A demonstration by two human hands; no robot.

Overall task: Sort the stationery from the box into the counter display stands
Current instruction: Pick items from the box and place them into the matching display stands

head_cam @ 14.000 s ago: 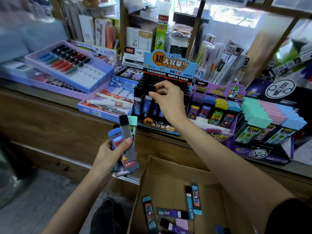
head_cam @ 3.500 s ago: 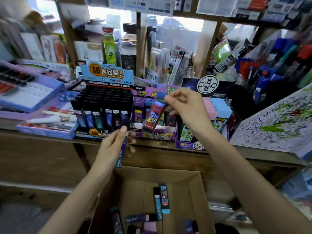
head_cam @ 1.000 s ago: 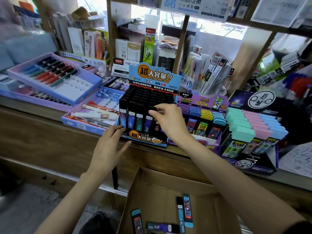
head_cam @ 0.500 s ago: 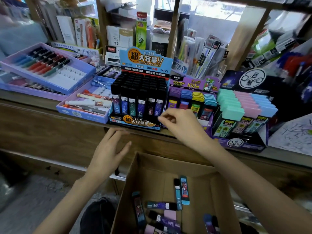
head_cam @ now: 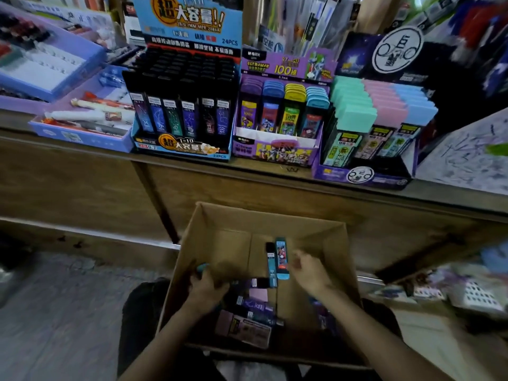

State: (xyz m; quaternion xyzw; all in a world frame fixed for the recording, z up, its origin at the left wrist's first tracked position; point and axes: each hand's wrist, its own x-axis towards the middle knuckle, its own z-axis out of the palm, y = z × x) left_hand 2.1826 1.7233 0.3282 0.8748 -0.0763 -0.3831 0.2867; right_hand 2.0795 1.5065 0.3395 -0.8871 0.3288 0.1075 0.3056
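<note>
Both hands down in the open brown cardboard box: left hand has fingers curled over a dark teal-capped lead case, actual grip can't be confirmed (blur); right hand has fingers loosely spread, holding nothing, tips just beside the flat light-blue printed lead case lying on the box floor. More purple and pink packs lie loose between the wrists. Beyond that, on the wooden counter, three stands side by side: blue-header stand of black cases, purple stand, pastel-cap stand.
</note>
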